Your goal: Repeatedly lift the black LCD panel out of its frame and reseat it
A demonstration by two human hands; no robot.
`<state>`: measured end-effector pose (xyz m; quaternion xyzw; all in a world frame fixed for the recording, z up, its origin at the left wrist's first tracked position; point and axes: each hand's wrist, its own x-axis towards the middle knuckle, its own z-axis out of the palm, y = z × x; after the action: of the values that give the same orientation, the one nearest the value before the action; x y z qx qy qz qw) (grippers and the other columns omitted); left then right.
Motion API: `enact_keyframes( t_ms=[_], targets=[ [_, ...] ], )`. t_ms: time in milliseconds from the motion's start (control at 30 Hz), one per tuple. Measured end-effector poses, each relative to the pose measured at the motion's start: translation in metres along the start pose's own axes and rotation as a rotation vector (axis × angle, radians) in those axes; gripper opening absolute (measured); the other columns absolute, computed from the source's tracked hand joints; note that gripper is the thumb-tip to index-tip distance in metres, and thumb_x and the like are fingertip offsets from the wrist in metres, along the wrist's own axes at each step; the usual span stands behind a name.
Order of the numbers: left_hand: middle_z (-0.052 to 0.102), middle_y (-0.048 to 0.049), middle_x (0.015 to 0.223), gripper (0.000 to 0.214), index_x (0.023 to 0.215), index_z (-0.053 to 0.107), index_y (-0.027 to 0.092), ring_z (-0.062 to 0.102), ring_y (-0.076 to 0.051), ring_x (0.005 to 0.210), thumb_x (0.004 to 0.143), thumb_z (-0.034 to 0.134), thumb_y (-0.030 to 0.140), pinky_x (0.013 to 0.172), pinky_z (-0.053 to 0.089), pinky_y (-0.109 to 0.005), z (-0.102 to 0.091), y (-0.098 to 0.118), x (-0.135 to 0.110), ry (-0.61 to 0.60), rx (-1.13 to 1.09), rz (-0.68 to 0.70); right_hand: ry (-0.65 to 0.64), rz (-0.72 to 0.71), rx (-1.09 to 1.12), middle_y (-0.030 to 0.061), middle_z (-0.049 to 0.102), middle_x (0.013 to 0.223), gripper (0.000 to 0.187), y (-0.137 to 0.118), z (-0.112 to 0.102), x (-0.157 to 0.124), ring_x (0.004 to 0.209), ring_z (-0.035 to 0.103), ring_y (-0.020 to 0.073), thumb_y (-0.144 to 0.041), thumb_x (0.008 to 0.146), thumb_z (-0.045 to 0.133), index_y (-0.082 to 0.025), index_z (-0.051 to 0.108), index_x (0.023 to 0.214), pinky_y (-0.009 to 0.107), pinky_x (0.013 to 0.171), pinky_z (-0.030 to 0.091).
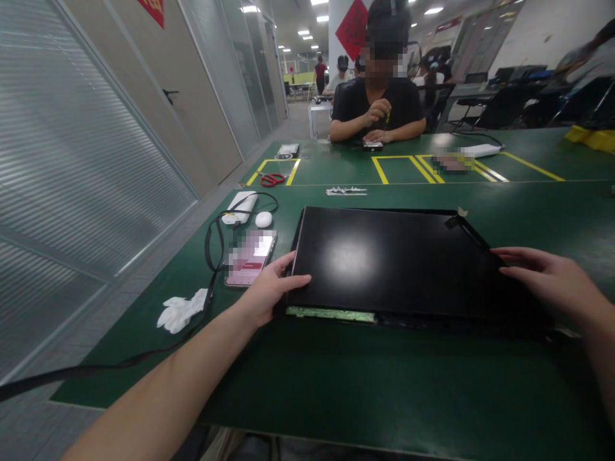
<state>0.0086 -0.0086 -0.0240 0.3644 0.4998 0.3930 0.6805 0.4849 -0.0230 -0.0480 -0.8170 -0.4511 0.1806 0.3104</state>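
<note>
Steadying a flat black panel from both sides, the hands work above the near half of the surface, with bare green between the panel and the surface's near edge. The left hand is closed narrowly on the panel's left side, thumb on the glossy face and fingers around the rim, likely to keep pressure off the middle. The right hand is at the opposite side with thumb and fingers slightly parted; whether it pinches the rim or only rests against it, I cannot tell. Taking both sides probably keeps so broad a piece level. A green strip shows along the panel's near side, and no fingers cover it.

Toward the surface's left edge lie a phone, a small white case, a white block with a black cord, and crumpled white material, perhaps set there to leave room for the panel. Red-handled scissors lie farther back, near that same edge.
</note>
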Motion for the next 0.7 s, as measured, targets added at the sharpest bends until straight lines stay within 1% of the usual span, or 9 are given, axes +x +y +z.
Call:
enact_keyframes(
  t_ms=[67, 133, 267, 400, 533, 633, 700],
  targets=[
    [0.079, -0.0091, 0.115, 0.073, 0.129, 0.066, 0.021, 0.072, -0.034, 0.113, 0.060, 0.090, 0.018, 0.090, 0.061, -0.042, -0.0001, -0.0006, 0.0006, 0.017, 0.029, 0.012, -0.004, 0.015, 0.010, 0.0065, 0.077, 0.100, 0.046, -0.0034, -0.0001, -0.0022, 0.100, 0.069, 0.0327, -0.039, 0.054, 0.066, -0.028, 0.074, 0.097, 0.049, 0.098, 0.049],
    [0.079, -0.0091, 0.115, 0.067, 0.124, 0.068, 0.020, 0.071, -0.034, 0.115, 0.062, 0.091, 0.022, 0.092, 0.060, -0.043, -0.0008, -0.0008, 0.0012, 0.035, 0.071, 0.036, -0.012, 0.026, 0.019, 0.0063, 0.077, 0.100, 0.046, -0.0058, -0.0003, -0.0035, 0.099, 0.069, 0.0326, -0.038, 0.053, 0.067, -0.028, 0.074, 0.097, 0.048, 0.098, 0.049],
    [0.078, -0.0089, 0.117, 0.064, 0.125, 0.066, 0.021, 0.071, -0.033, 0.115, 0.066, 0.090, 0.026, 0.096, 0.057, -0.044, -0.0023, 0.0011, 0.0008, 0.042, 0.144, 0.089, -0.045, 0.030, 0.038, 0.0064, 0.077, 0.102, 0.049, -0.0043, 0.0000, -0.0019, 0.099, 0.069, 0.0321, -0.039, 0.052, 0.067, -0.027, 0.074, 0.100, 0.049, 0.099, 0.049],
    [0.077, -0.0094, 0.121, 0.063, 0.123, 0.066, 0.021, 0.071, -0.034, 0.113, 0.065, 0.089, 0.027, 0.096, 0.056, -0.046, -0.0023, 0.0028, -0.0010, 0.055, 0.206, 0.143, -0.059, 0.017, 0.041, 0.0061, 0.077, 0.100, 0.052, 0.0008, 0.0015, 0.0013, 0.098, 0.069, 0.0318, -0.041, 0.052, 0.068, -0.027, 0.074, 0.102, 0.049, 0.099, 0.049],
    [0.076, -0.0092, 0.121, 0.053, 0.118, 0.069, 0.021, 0.071, -0.034, 0.110, 0.069, 0.085, 0.032, 0.096, 0.056, -0.048, -0.0023, 0.0016, -0.0025, 0.069, 0.328, 0.169, -0.049, 0.008, 0.042, 0.0063, 0.077, 0.100, 0.052, -0.0016, 0.0018, -0.0005, 0.100, 0.069, 0.0330, -0.043, 0.051, 0.068, -0.027, 0.075, 0.101, 0.050, 0.099, 0.048],
    [0.075, -0.0091, 0.123, 0.048, 0.116, 0.070, 0.021, 0.068, -0.036, 0.116, 0.072, 0.082, 0.033, 0.100, 0.053, -0.048, -0.0029, -0.0006, -0.0026, 0.117, 0.446, 0.222, -0.041, 0.005, 0.035, 0.0067, 0.077, 0.099, 0.053, -0.0068, 0.0012, -0.0039, 0.101, 0.068, 0.0333, -0.043, 0.050, 0.067, -0.026, 0.075, 0.100, 0.050, 0.100, 0.048],
    [0.074, -0.0093, 0.125, 0.046, 0.117, 0.070, 0.021, 0.065, -0.036, 0.121, 0.073, 0.080, 0.034, 0.102, 0.052, -0.049, -0.0038, -0.0024, -0.0016, 0.108, 0.479, 0.253, -0.047, 0.004, 0.037, 0.0069, 0.077, 0.099, 0.054, -0.0088, 0.0007, -0.0053, 0.101, 0.068, 0.0333, -0.044, 0.050, 0.067, -0.026, 0.075, 0.100, 0.049, 0.101, 0.048]
  ],
)
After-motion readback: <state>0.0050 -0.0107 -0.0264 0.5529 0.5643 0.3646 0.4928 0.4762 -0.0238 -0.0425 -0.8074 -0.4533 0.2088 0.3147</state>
